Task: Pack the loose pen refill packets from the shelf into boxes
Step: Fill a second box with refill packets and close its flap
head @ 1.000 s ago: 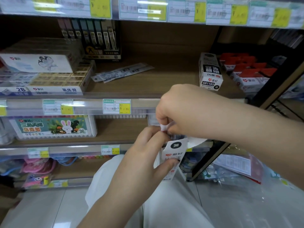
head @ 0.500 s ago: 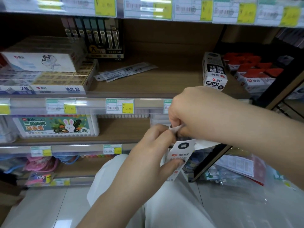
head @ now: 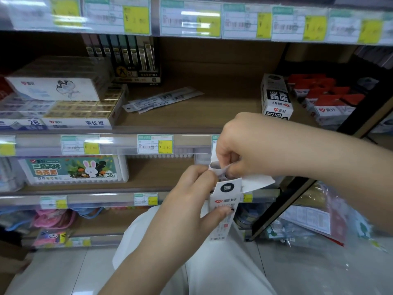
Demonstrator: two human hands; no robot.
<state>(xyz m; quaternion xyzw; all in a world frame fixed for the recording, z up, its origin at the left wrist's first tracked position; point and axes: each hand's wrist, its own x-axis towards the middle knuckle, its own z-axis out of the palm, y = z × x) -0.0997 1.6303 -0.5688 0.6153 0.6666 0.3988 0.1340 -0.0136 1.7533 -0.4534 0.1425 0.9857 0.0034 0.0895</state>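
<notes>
1. The left hand [head: 187, 201] holds a small white refill box [head: 225, 207] upright in front of the shelves, thumb across its printed face, its grip closed round the box.
2. The right hand [head: 240, 145] pinches the box's open top flap [head: 217, 167] with curled fingers.
3. Loose refill packets [head: 161, 99] lie flat on the wooden shelf [head: 223, 103], well apart from the hands.
4. Another white box [head: 276, 99] stands upright on the same shelf, right of the packets.

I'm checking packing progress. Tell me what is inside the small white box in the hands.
The small white box has its top flaps open, held by the left hand and right hand. The fingers and flaps cover the opening, so any contents cannot be seen.
</notes>
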